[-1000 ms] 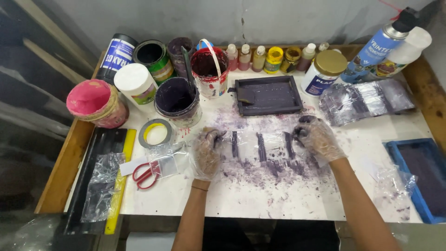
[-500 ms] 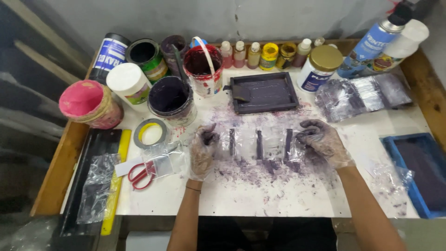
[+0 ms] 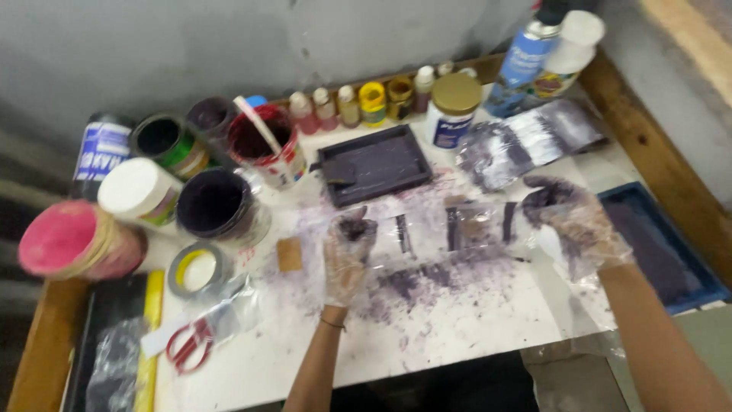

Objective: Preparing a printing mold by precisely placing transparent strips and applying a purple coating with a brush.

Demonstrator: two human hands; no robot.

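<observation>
Lying flat on the white tabletop (image 3: 473, 336) is a clear plastic sheet (image 3: 457, 233), and it is held at both ends. Dark purple stripes are seen on the sheet, and purple specks are spread on the tabletop under and below it. The sheet looks thin, shiny and a bit wrinkled.

The left hand (image 3: 347, 255) is covered by a thin clear glove stained purple at the fingertips. Its fingers are bent in, and the left edge of the sheet seems to be pinched by them, though the picture is too blurry for this to be told for sure. The right hand (image 3: 572, 217) is gloved too, and its fingers are curled shut on the right edge of the sheet.

Just behind the sheet, a dark rectangular tray (image 3: 374, 162) is seen. To the left, an open tub of dark purple paint (image 3: 213, 204), a red paint tub with a stick in it (image 3: 263, 145), a white-lidded tub (image 3: 137, 189) and a pink-lidded tub (image 3: 72, 240) are set close together. A roll of tape (image 3: 198, 268) and red scissors (image 3: 187, 345) are seen nearer the front. A blue tray (image 3: 659, 244) is placed beside the right hand.
</observation>
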